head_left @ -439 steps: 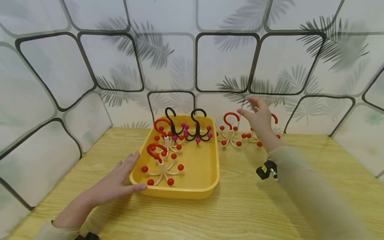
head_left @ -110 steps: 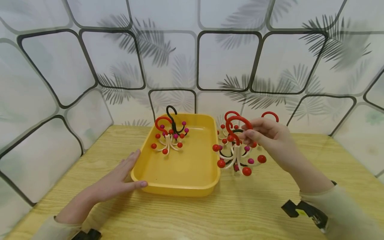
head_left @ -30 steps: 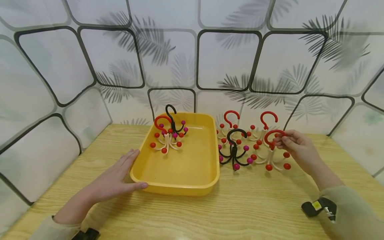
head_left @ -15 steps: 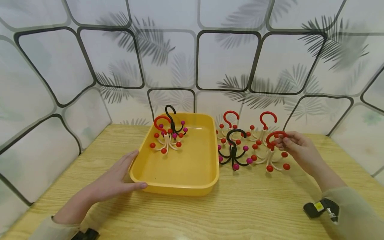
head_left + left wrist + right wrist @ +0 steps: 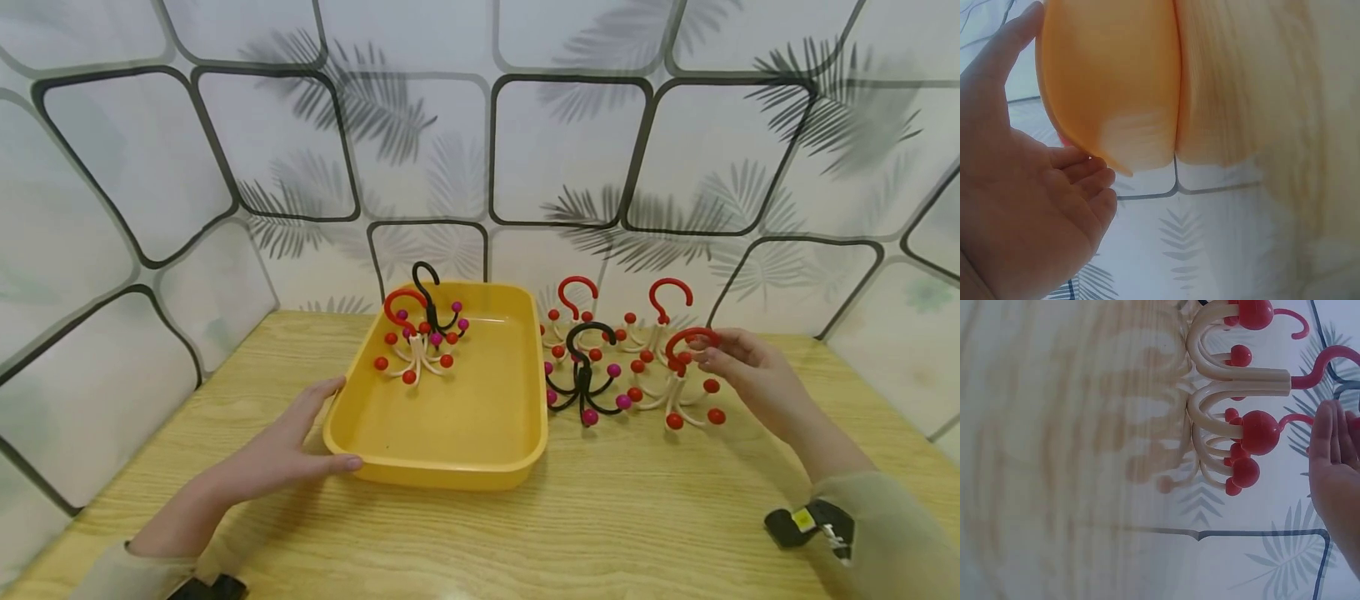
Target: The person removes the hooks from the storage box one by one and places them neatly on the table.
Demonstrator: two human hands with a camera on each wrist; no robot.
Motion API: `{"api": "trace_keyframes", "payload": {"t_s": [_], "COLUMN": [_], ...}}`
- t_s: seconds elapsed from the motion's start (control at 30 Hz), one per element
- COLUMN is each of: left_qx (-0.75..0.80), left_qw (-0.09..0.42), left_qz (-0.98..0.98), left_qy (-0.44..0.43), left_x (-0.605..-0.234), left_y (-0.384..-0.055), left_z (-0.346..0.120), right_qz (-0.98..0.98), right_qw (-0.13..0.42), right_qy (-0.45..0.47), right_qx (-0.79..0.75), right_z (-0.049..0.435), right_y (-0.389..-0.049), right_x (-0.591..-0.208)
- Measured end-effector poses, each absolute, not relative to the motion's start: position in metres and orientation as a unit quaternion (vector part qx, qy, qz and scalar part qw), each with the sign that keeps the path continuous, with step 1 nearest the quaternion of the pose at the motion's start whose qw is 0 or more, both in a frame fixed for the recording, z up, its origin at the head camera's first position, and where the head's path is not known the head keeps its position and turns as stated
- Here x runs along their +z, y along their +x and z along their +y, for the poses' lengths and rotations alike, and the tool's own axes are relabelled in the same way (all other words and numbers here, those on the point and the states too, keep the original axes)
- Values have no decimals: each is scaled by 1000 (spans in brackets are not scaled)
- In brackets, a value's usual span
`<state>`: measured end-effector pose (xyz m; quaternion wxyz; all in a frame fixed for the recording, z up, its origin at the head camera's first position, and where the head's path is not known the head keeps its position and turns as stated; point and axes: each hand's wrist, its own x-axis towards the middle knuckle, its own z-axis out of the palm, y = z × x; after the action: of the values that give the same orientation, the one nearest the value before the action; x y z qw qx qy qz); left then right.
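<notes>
My right hand (image 5: 761, 383) is at the curved top of a red-and-white multi-arm hook hanger (image 5: 675, 398). The hanger stands upright on the table, its arms tipped with red balls. Thumb and fingers are slightly parted at the red hook's tip, and the right wrist view has the fingers nearly straight. My left hand (image 5: 273, 454) rests against the near left corner of the yellow tray (image 5: 442, 475), fingers extended along its side and thumb at the front rim. Inside the tray, at its back left, stand a red-and-white hanger (image 5: 417, 357) and a black hanger (image 5: 432, 318) with magenta balls.
A black hanger (image 5: 583, 383) with magenta balls stands right of the tray. Behind it are two more red-and-white hangers, one with a red hook (image 5: 578, 283) close to the tray, the other hook (image 5: 671, 287) farther right. A patterned wall (image 5: 570, 150) rises behind the table.
Since 3.7 seconds ago, the red-and-white hanger has moved right and down onto the table. In the last half second my right thumb and fingers have parted slightly at its hook. My left hand stays at the tray.
</notes>
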<state>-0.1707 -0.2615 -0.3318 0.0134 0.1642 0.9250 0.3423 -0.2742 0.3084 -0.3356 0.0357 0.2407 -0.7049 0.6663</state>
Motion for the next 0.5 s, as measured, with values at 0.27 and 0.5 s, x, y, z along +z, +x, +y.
{"api": "trace_keyframes", "payload": {"t_s": [0.27,0.5], "left_qx": [343,342], "left_qw": [17,18], "left_qz": [926,926], "left_qy": [161,159], "left_x": [-332,-330], "left_y": [-171,-170], "left_z": [-261,-261], "right_qz": [-708,-679], "right_qw": [190,288], "right_qy": [211,181], "right_qx": [646,651], "right_z": [298,272], "right_y": [-271,-265], "right_x": [-323,-288]}}
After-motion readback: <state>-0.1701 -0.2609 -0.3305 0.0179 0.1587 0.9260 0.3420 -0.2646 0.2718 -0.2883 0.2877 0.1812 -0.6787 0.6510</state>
